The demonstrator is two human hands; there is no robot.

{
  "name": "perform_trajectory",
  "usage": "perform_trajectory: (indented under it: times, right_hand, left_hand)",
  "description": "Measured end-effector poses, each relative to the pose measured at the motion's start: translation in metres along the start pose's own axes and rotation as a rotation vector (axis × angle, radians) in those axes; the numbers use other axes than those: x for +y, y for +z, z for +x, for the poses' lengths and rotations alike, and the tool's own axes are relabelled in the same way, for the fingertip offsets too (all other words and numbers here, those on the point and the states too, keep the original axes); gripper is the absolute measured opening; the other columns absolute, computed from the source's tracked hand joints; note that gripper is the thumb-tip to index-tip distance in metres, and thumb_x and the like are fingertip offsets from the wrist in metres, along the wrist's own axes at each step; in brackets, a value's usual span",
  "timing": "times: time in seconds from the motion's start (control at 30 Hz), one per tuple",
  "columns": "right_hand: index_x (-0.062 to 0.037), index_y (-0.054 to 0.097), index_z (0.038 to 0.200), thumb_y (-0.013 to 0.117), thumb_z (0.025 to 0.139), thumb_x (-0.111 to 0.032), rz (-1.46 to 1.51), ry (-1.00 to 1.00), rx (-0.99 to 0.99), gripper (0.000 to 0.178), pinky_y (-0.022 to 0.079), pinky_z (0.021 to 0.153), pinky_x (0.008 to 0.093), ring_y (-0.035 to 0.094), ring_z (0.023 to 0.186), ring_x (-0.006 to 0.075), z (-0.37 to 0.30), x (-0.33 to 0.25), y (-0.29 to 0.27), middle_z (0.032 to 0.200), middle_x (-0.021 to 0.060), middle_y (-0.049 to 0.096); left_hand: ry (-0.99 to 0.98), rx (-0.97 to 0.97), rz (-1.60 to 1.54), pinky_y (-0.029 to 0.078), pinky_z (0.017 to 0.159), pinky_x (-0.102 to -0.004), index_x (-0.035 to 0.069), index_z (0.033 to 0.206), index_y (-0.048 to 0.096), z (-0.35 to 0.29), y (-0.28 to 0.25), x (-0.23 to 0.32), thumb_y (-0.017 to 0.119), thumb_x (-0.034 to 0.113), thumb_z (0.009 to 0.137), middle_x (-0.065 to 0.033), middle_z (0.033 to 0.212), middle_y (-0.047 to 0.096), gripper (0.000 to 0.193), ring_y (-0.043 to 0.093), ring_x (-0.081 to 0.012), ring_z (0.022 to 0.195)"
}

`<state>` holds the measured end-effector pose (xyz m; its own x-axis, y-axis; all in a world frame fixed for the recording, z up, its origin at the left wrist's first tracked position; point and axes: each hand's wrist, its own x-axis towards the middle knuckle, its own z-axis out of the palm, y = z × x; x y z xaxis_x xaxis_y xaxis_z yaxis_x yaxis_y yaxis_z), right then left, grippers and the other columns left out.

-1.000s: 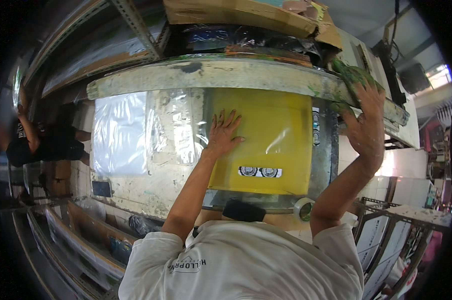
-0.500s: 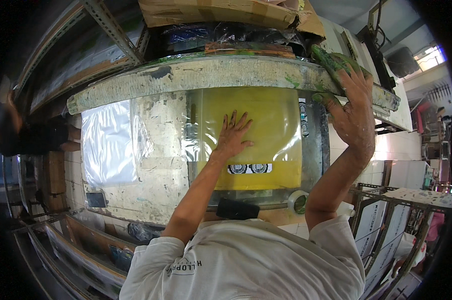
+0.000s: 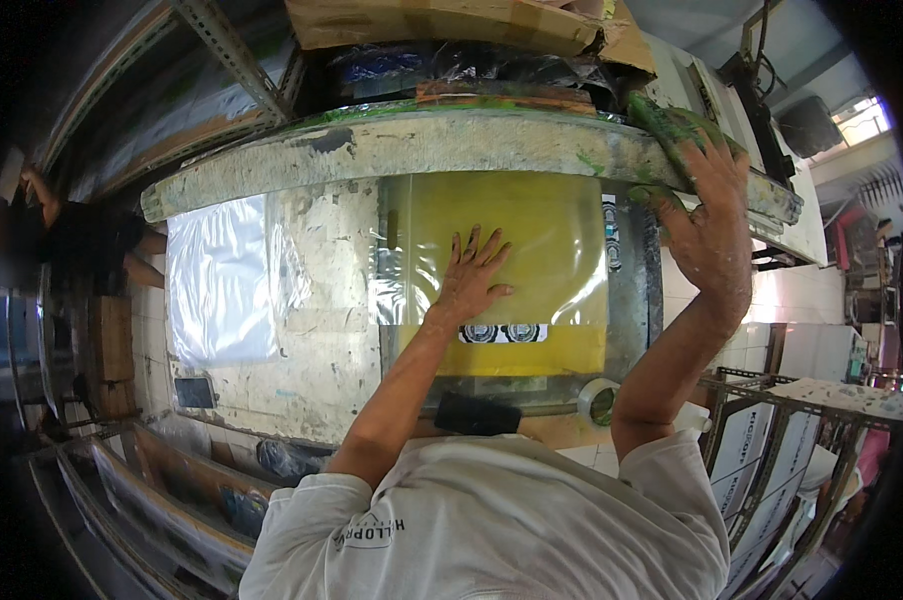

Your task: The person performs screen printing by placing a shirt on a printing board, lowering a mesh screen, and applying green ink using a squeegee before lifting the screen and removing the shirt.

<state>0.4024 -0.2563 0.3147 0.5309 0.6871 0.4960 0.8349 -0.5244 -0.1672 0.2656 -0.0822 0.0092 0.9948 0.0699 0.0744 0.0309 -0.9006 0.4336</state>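
Note:
My left hand (image 3: 477,275) lies flat with fingers spread on a clear plastic sheet (image 3: 562,290), which covers most of a yellow sheet (image 3: 572,350) on the worktable. Just below the hand, a white strip with round black prints (image 3: 504,333) sits on the yellow at the clear sheet's lower edge. At the upper right my right hand (image 3: 710,215) is closed round the right end of a long, pale, paint-stained frame bar (image 3: 452,145). Green stains cover the bar end there, and the thumb is below it. The fingertips' exact grip is partly hidden.
A stack of clear plastic sheets (image 3: 222,285) lies on the left of the table. Near the front edge are a black slab (image 3: 479,414) and a tape roll (image 3: 600,402). Cardboard (image 3: 472,25) stands behind the bar. Another person (image 3: 82,235) is at far left; racks (image 3: 772,430) stand right.
Both hands keep their places; the whole view has shifted slightly. At the far left the other person has moved, and a bent arm now shows.

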Motion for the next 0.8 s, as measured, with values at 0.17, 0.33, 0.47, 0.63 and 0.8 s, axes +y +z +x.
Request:
perform_trajectory:
  times: [0.17, 0.33, 0.47, 0.63, 0.8]
  right_hand:
    - [-0.0023, 0.058, 0.118, 0.067, 0.070, -0.008, 0.002, 0.009, 0.011, 0.049, 0.020, 0.106, 0.0522, 0.043, 0.122, 0.0416, 0.001, -0.005, -0.009, 0.124, 0.0237, 0.054]
    - [-0.0021, 0.058, 0.117, 0.065, 0.070, -0.007, 0.046, 0.007, -0.014, 0.048, 0.024, 0.103, 0.0512, 0.046, 0.118, 0.0409, 0.003, -0.009, -0.011, 0.121, 0.0214, 0.056]
    - [-0.0020, 0.058, 0.117, 0.064, 0.070, -0.006, 0.011, -0.036, 0.018, 0.048, 0.024, 0.102, 0.0523, 0.046, 0.117, 0.0413, 0.002, -0.004, -0.002, 0.119, 0.0217, 0.056]
    - [-0.0014, 0.057, 0.118, 0.066, 0.070, -0.008, 0.030, 0.003, 0.008, 0.050, 0.020, 0.105, 0.0540, 0.044, 0.121, 0.0416, 0.000, -0.003, -0.009, 0.122, 0.0234, 0.055]
    - [-0.0021, 0.056, 0.122, 0.067, 0.070, -0.009, 0.003, 0.062, -0.032, 0.053, 0.014, 0.109, 0.0549, 0.038, 0.128, 0.0413, -0.003, -0.002, -0.005, 0.130, 0.0259, 0.049]
  left_hand:
    - [0.019, -0.009, -0.028, 0.007, 0.113, -0.0565, 0.015, 0.141, 0.036, 0.002, -0.002, 0.005, 0.064, 0.048, 0.077, -0.0081, 0.151, 0.022, 0.077, 0.011, -0.0362, 0.140]
    - [0.010, -0.024, -0.036, 0.004, 0.113, -0.0577, 0.016, 0.141, 0.036, 0.002, -0.007, 0.004, 0.070, 0.052, 0.070, -0.0096, 0.151, 0.021, 0.087, 0.011, -0.0363, 0.140]
    - [-0.022, -0.064, -0.006, 0.001, 0.112, -0.0593, 0.016, 0.141, 0.035, 0.002, -0.014, 0.005, 0.073, 0.057, 0.061, -0.0105, 0.151, 0.021, 0.098, 0.011, -0.0359, 0.140]
    - [-0.007, -0.080, -0.011, 0.000, 0.112, -0.0598, 0.017, 0.142, 0.034, 0.007, -0.014, 0.008, 0.074, 0.057, 0.061, -0.0099, 0.152, 0.020, 0.099, 0.009, -0.0355, 0.141]
    - [-0.023, -0.087, -0.023, -0.002, 0.112, -0.0596, 0.017, 0.142, 0.035, 0.005, -0.009, 0.005, 0.073, 0.057, 0.062, -0.0085, 0.153, 0.018, 0.098, 0.007, -0.0350, 0.141]
